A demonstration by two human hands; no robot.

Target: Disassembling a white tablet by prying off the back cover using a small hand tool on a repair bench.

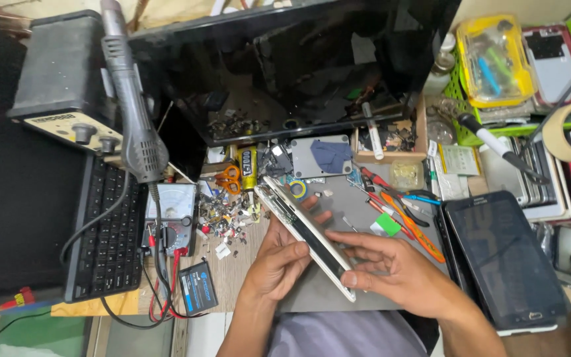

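Big dark monitor at back, keyboard left, black tablet right. Centre: white-edged tablet tilted on edge above grey mat, opened. Step looks like casing separation (judging by exposed edge); next move calls for steady prying along seam. Left hand cups underneath, fingers curled on it. Right hand pinches lower corner, fingers together.

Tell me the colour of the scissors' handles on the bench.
Orange; the scissors lie behind the held phone, clearest in the head view.
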